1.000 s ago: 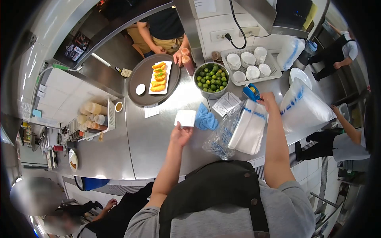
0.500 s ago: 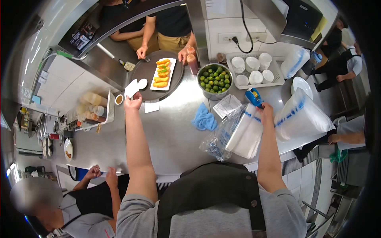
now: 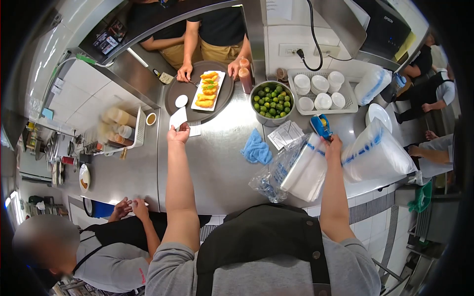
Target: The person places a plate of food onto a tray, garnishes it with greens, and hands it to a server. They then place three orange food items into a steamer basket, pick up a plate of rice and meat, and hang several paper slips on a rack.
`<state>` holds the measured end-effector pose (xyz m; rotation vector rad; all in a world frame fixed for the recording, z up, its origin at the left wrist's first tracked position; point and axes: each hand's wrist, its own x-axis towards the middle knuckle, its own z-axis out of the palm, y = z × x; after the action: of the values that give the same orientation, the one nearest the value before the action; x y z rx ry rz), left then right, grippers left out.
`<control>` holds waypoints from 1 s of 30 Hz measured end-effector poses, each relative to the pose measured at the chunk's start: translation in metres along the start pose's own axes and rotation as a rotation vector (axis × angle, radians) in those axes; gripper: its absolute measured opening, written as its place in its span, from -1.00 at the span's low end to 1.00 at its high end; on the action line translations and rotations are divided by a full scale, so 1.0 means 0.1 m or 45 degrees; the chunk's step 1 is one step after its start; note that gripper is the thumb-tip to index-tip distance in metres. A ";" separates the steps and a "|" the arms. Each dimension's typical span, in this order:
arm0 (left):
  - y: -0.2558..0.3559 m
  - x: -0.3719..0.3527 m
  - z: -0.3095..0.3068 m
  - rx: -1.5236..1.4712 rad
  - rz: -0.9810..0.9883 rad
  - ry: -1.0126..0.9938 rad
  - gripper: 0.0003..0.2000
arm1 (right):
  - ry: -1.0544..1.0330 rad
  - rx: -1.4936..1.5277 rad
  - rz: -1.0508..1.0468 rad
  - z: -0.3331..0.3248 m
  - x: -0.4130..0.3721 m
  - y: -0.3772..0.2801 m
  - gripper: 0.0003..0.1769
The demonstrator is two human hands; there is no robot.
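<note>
A small white paper slip (image 3: 178, 117) is pinched in my left hand (image 3: 178, 133), over the counter at the near edge of the round brown tray (image 3: 172, 93). Another slip (image 3: 195, 129) lies flat on the counter just right of that hand. On the tray are a white rectangular plate (image 3: 198, 102) of golden fried rolls (image 3: 208, 90) and a small white dish (image 3: 181, 101). My right hand (image 3: 334, 146) grips a blue tape dispenser (image 3: 320, 127) above the stack of clear plastic bags (image 3: 307, 170).
A metal pot of green citrus fruits (image 3: 271, 101), a basket of small white bowls (image 3: 323, 101), sauce bottles (image 3: 245, 79), a blue cloth (image 3: 256, 147) and printed receipts (image 3: 285, 134) stand or lie around. Across the pass, a person's hands (image 3: 184, 72) touch the tray area. A co-worker (image 3: 113, 246) sits lower left.
My left hand has moved the slip a little right and toward me. The tape dispenser has shifted slightly nearer in my right hand. The view has moved a little.
</note>
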<state>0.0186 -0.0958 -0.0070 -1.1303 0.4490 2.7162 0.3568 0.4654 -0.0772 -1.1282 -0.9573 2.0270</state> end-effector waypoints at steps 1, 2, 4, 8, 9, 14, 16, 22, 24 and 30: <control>0.00 0.01 0.00 0.002 0.009 0.000 -0.70 | 0.008 0.026 0.030 0.01 -0.02 -0.03 -0.87; -0.01 0.01 -0.01 0.007 0.017 0.002 -0.69 | 0.005 -0.007 0.004 0.02 -0.05 -0.04 -0.88; -0.01 0.00 0.00 0.023 0.022 -0.010 -0.69 | 0.000 -0.072 -0.047 0.04 -0.07 -0.02 -0.90; 0.00 -0.02 -0.03 0.058 0.046 0.004 -0.69 | -0.105 -0.271 -0.144 -0.03 -0.02 0.01 -0.89; 0.01 0.00 -0.02 0.063 0.062 0.018 -0.69 | -0.115 -0.364 -0.172 -0.04 0.00 0.01 -0.88; -0.03 -0.13 -0.05 0.102 0.082 0.019 -0.70 | 0.006 -0.913 -0.571 -0.08 -0.05 0.06 -0.89; -0.02 -0.11 -0.06 0.104 0.065 -0.002 -0.71 | 0.082 -1.403 -1.092 -0.09 -0.05 0.05 -0.89; -0.06 -0.24 -0.08 0.114 0.082 0.025 -0.71 | 0.087 -1.487 -1.028 -0.01 -0.11 -0.03 -0.94; -0.03 -0.19 -0.12 0.118 0.059 0.046 -0.71 | 0.124 -1.520 -0.986 0.04 -0.12 -0.07 -0.94; -0.06 -0.13 -0.19 0.138 0.073 0.023 -0.71 | 0.088 -1.631 -0.981 0.10 -0.12 -0.17 -0.91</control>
<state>0.0416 -0.0965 -0.0119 -1.1307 0.6326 2.6950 0.3565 0.4619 -0.0546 -1.0603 -2.3105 0.6209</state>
